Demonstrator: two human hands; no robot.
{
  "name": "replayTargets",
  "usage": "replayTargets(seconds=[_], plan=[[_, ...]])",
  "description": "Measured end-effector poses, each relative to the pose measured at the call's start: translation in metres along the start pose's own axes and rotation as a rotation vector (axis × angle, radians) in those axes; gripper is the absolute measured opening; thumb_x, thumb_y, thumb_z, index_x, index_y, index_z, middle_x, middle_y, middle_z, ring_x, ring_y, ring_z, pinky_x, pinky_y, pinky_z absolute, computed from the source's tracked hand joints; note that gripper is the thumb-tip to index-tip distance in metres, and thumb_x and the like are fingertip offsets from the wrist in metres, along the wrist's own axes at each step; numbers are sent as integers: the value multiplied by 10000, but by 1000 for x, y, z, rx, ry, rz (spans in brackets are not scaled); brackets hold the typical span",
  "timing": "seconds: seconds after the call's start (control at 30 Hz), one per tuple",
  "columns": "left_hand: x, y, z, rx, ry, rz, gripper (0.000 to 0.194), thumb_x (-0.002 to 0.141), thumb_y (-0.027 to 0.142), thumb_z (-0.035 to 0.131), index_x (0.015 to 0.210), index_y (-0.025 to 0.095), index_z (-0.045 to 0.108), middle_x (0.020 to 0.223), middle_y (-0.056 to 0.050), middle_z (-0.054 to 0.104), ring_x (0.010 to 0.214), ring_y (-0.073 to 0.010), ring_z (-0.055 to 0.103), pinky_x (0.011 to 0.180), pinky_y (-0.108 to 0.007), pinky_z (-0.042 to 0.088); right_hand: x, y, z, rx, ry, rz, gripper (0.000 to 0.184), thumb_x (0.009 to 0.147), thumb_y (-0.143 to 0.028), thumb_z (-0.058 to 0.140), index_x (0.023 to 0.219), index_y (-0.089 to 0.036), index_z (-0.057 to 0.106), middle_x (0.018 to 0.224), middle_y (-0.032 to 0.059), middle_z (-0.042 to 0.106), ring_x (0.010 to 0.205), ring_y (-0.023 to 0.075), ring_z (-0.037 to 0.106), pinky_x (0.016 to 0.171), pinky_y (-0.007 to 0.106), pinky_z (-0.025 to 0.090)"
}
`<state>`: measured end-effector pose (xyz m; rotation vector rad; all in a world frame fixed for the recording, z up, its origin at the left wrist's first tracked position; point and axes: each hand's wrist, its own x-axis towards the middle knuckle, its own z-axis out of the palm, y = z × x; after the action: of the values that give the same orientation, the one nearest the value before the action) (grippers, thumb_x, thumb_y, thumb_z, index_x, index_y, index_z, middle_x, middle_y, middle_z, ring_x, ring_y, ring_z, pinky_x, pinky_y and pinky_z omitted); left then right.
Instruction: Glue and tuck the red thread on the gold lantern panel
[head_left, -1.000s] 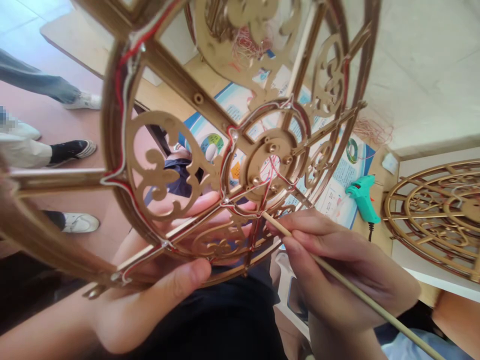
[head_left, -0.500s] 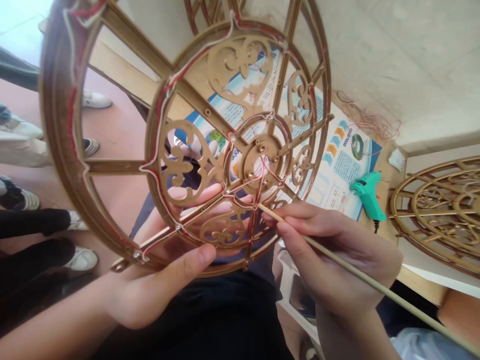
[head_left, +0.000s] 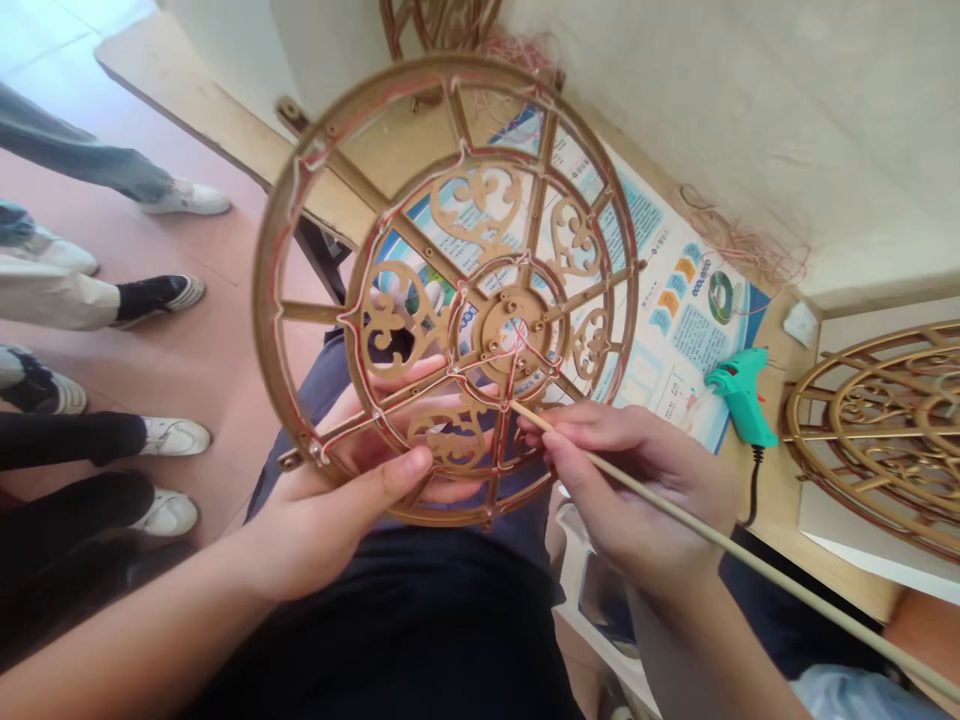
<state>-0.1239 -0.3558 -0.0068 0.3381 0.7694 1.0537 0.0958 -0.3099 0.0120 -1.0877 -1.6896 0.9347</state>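
Stick (head_left: 721, 541) diagonal, tip (head_left: 516, 406) upper left

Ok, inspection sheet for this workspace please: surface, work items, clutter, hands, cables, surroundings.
Surface: wooden table, partly under printed sheets.
Work items: round gold frame carrying red and white wires; thin stick, tip at its inner ring.
Clutter: tangled wire, green coil, white scrap.
Hands: left hand holds the frame; right hand grips the stick.
Cables: black cord from teal glue gun, far end hidden.
Surroundings: pale wall, bystanders' legs at left, another gold frame at right.
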Motion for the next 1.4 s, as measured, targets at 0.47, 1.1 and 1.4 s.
replayTargets(seconds=[0.47,1.1,1.4], plan=[[-7,4,-5,29,30,-10,732,1006,227,703,1652,405,407,1584,-120,578,1387,-398,620,1082,-573,602,-1,-4,-2,-73,-64,-70,318,801,56,742,976,-208,729,972,41,811,859,181,786,740,273,650],[-10,1,-15,100,-11,76,753,966,208,738,1636,362,431,1505,-107,650,1410,-404,600,1129,-580,573,2,-12,-7,-44,-136,-41,332,780,76,757,953,-205,719,960,18,813,853,164,794,736,231,646],[0,1,-19,-28,-94,-59,818,977,272,763,1668,411,348,1535,-107,626,1323,-384,671,1037,-522,646,-1,-7,-12,-43,-175,25,296,825,27,761,967,-229,714,1003,2,815,903,167,800,779,236,653]])
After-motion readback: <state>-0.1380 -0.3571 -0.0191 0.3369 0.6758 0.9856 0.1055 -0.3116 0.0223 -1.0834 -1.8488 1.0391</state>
